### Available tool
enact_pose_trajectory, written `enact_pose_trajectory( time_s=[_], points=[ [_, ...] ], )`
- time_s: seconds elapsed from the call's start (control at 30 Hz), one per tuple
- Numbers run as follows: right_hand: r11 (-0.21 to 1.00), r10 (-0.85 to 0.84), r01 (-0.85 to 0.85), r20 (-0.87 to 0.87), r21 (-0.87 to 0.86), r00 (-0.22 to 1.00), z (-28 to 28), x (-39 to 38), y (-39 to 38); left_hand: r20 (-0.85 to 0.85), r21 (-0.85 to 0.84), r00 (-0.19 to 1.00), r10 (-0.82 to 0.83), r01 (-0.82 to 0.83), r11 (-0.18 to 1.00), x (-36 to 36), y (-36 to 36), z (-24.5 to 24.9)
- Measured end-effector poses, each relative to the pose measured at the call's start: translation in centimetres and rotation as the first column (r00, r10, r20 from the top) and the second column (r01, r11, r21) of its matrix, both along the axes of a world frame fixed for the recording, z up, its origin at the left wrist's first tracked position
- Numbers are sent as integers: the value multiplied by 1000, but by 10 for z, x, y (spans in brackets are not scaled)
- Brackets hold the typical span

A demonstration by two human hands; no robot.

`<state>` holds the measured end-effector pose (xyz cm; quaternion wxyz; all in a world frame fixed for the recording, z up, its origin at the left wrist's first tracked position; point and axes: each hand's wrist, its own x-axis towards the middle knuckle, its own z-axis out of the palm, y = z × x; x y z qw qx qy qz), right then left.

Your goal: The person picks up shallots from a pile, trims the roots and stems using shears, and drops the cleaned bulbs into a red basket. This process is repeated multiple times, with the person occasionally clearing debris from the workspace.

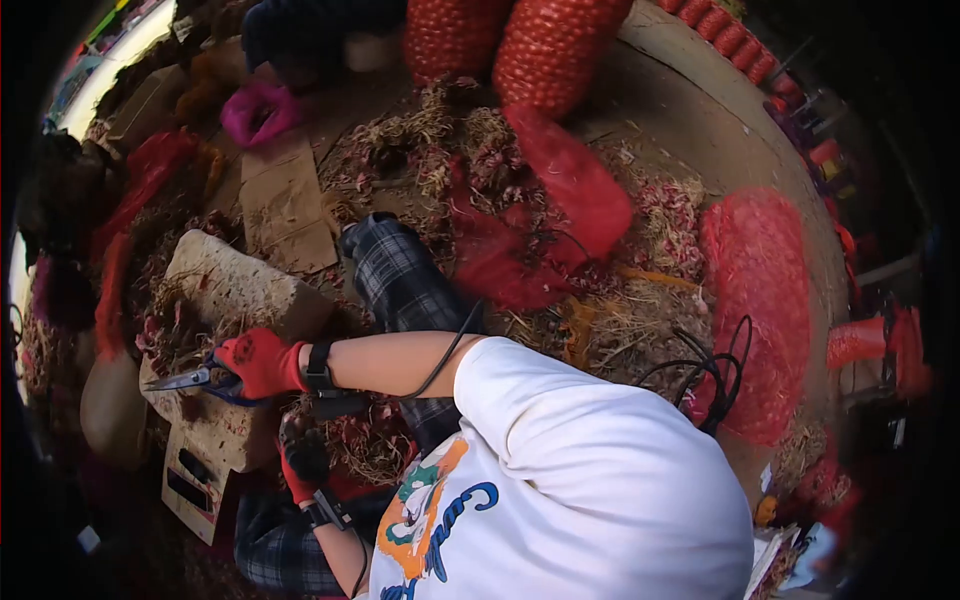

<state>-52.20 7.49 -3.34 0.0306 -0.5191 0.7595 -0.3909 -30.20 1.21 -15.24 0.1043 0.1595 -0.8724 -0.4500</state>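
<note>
Scissors [205, 379] over pale block [240, 275], gripped in right hand [262, 362]. Left hand [303, 455] nearby, fingers curled; can't tell whether holding anything. Left glove [296, 486] could get nicked, straying between blades [175, 382].

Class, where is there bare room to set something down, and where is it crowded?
Mostly bare: the cardboard strip between the pink bundle and the pale block, and the ground between the full red sacks and the long red sack at picture right. Crowded: around the right hand, its scissors and the left hand, where dry plant litter lies thick.
</note>
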Motion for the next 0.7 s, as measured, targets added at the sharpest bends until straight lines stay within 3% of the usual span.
enact_pose_trajectory(
  time_s=[0.03,0.1,0.13,0.2,0.27,0.3,0.33,0.37,0.4,0.47,0.53,0.57,0.6,0.63,0.67,0.7],
  points=[
    [998,10,-25,218,65,976,-10,7,19,3,10,1000,-26,26,1000,1,1,-1],
    [988,-81,37,302,147,950,-40,23,49,62,108,992,-107,100,989,6,-4,3],
    [979,-11,-83,447,189,895,-34,26,70,114,194,981,-156,132,972,9,-8,4],
    [979,-41,-77,550,189,834,-96,46,65,110,148,988,-105,89,985,9,0,8],
    [992,-23,-104,907,73,422,-107,63,74,185,181,980,-74,40,983,1,24,35],
    [995,23,-97,946,9,325,-108,69,78,57,667,996,-68,13,745,7,-1,-7],
    [995,70,-87,972,-52,226,-110,75,82,61,371,996,-63,36,928,11,1,-14],
    [991,119,-74,985,-110,126,-109,80,83,64,29,996,-56,54,998,14,5,-16],
    [995,79,-76,964,-62,254,-108,82,82,66,-316,997,-48,67,946,13,10,-17],
    [997,2,-63,869,33,494,-106,83,79,-153,-43,977,148,-156,987,-5,18,-22],
    [997,74,-13,919,-75,387,-126,85,74,-29,281,902,430,-406,870,-10,22,-21],
    [992,120,-9,936,-124,330,-139,85,69,-40,411,899,436,-383,827,-19,34,-1],
    [995,93,17,948,-103,304,-143,85,68,-43,232,890,454,-433,871,-22,34,0],
    [992,123,27,991,-122,-44,-136,86,73,6,106,875,484,-482,870,-28,43,17],
    [992,121,-17,991,-122,-58,-127,80,78,-26,105,805,592,-587,803,-26,41,2],
    [993,117,-21,992,-118,-44,-138,77,74,-43,348,781,623,-573,742,-25,34,-2]
  ],
)
